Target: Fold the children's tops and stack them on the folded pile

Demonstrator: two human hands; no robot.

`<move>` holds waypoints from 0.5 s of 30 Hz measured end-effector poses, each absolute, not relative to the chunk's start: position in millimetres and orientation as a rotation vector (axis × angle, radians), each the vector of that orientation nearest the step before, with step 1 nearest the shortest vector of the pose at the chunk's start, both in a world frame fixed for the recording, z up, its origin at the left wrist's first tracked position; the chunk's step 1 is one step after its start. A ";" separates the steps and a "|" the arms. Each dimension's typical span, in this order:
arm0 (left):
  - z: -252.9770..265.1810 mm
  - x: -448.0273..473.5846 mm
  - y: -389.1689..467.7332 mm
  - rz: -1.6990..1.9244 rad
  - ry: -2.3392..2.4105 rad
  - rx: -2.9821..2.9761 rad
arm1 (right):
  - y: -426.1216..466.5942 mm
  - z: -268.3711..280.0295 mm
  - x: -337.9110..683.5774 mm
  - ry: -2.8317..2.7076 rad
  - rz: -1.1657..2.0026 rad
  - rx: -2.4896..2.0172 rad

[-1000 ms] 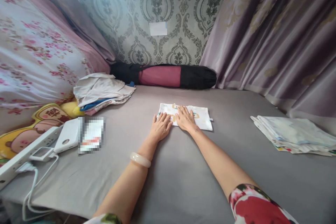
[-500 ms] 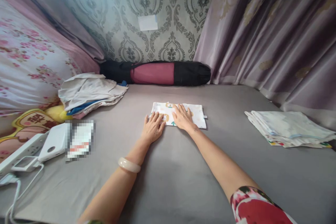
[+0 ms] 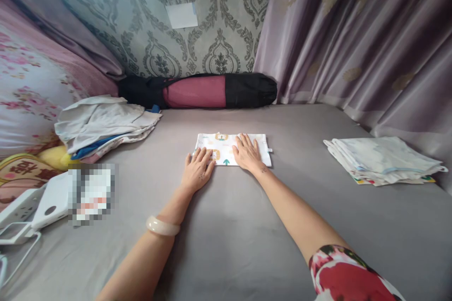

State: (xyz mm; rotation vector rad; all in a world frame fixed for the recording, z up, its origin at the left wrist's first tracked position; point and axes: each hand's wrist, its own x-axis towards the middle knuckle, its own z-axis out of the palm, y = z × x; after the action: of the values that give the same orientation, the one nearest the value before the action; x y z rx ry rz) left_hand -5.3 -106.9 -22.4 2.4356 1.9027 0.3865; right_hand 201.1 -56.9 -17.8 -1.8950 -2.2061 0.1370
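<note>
A white cloth (image 3: 226, 145) printed with lions and green leaves lies folded into a flat rectangle on the grey sheet. My left hand (image 3: 198, 168) rests on its near left corner, palm down with the fingers stretched out. Flat on the right half of the cloth is my right hand (image 3: 247, 153), its fingers slightly spread. A small tag sticks out from the cloth's right edge. Neither hand grips anything.
Folded white cloths (image 3: 384, 157) are stacked at the right. Rumpled clothes (image 3: 102, 124) lie at the left, behind a white power bank (image 3: 56, 197) and a power strip (image 3: 21, 207). A black and maroon rolled bag (image 3: 197, 91) lies along the patterned wall.
My right hand has slid to the right across the cloth, and more of the print shows between the hands. My left hand stays at the left corner. The view has shifted slightly.
</note>
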 end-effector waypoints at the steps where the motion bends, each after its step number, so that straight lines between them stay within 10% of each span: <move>1: -22.2 -5.3 -106.9 0.387 1.905 2.431 | -57.2 -16.6 201.6 -2.212 0.158 -1.893; 15: -23.0 -5.9 -106.5 0.361 1.913 2.443 | -61.5 -15.4 219.8 -2.063 0.123 -2.082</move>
State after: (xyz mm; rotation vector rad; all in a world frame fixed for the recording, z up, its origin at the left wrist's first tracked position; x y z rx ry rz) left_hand -5.9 -106.5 -23.0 2.4429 1.9128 0.3612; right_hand 219.8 -61.5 -15.4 -2.0824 -2.0628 0.1233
